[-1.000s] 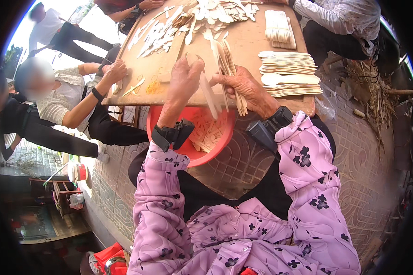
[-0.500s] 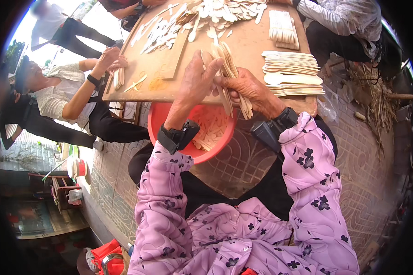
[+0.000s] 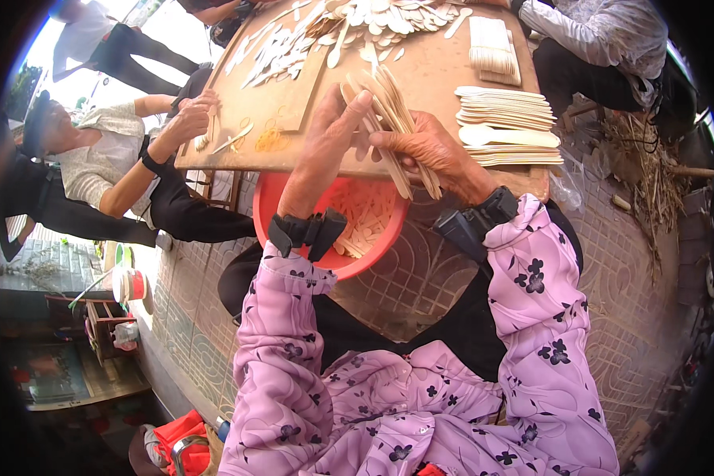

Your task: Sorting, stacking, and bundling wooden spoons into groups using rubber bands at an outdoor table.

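A fanned bundle of flat wooden spoons (image 3: 394, 103) stands tilted between my hands, above the table's near edge. My right hand (image 3: 440, 155) is closed around it, thumb across the front, with handle ends poking out below. My left hand (image 3: 325, 143) is closed at the bundle's left side, its thumb against a spoon; its other fingers are partly hidden. Beneath my hands sits a red basin (image 3: 263, 214) with many loose wooden pieces inside. To the right, neat stacks of wooden spoons (image 3: 504, 107) lie on the table, with one spoon (image 3: 492, 136) lying across them.
The brown table (image 3: 420, 67) bears a loose heap of wooden spoons (image 3: 385, 17) at its far side and another stack (image 3: 492, 47) at far right. A co-worker's hands (image 3: 194, 119) work at the left edge. Another person sits at far right. Dry stalks (image 3: 642, 174) lie right.
My left hand has shifted slightly up, and the spoons in my hands fan out a little differently. The co-worker's hands at left have risen slightly.
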`<state>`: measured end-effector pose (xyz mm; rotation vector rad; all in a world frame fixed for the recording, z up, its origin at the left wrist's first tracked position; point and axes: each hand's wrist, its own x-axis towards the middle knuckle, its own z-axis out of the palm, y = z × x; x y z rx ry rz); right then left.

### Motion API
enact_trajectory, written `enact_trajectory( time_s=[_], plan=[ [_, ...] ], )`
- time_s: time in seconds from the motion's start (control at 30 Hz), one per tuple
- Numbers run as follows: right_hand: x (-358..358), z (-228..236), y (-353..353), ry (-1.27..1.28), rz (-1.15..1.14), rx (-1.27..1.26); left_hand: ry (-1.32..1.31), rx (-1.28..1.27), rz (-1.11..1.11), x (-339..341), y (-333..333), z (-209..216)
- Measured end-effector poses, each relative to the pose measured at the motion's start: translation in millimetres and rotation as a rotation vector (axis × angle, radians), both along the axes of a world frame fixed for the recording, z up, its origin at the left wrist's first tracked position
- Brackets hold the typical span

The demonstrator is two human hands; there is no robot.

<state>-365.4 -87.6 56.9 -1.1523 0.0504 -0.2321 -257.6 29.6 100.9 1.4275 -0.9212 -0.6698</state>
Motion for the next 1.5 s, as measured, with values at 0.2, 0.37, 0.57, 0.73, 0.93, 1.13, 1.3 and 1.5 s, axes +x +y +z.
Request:
enact_trajectory(
  time_s=[0.2, 0.37, 0.57, 0.73, 0.93, 1.13, 1.3, 1.5],
  plan=[
    [0.2, 5.4, -1.5, -0.02, 0.016, -0.112, -0.019, 0.005, -0.015, 2.2, -1.0, -6.5],
    [6.5, -10.6, -5.4, -0.078, 0.038, -0.129, -0.079, 0.02, 0.015, 1.9, -1.0, -9.3],
    [4.3, -3.6, -4.2, -0.023, 0.037, -0.184, -0.07, -0.07, 0.014, -1.6, 1.6, -8.0],
    [-0.2, 9.2, 0.0, -0.128, -0.033, -0.23, -0.106, -0.026, -0.044, 1.8, -1.4, 2.5],
    [6.6, 24.3, -7.7, -0.27, -0.104, -0.329, -0.323, -0.148, -0.068, 4.8, -9.2, 31.5],
    [14.7, -21.7, -29.2, -0.284, -0.167, -0.317, -0.587, 0.108, 0.001, 6.5, -23.1, 9.6],
    [7.6, -12.0, -22.3, -0.12, -0.186, -0.34, -0.588, -0.039, -0.014, 8.3, -24.0, 14.4],
    [13.7, -16.0, -22.7, -0.195, -0.248, -0.336, -0.576, -0.259, -0.031, 4.7, -47.9, 0.9]
  ],
)
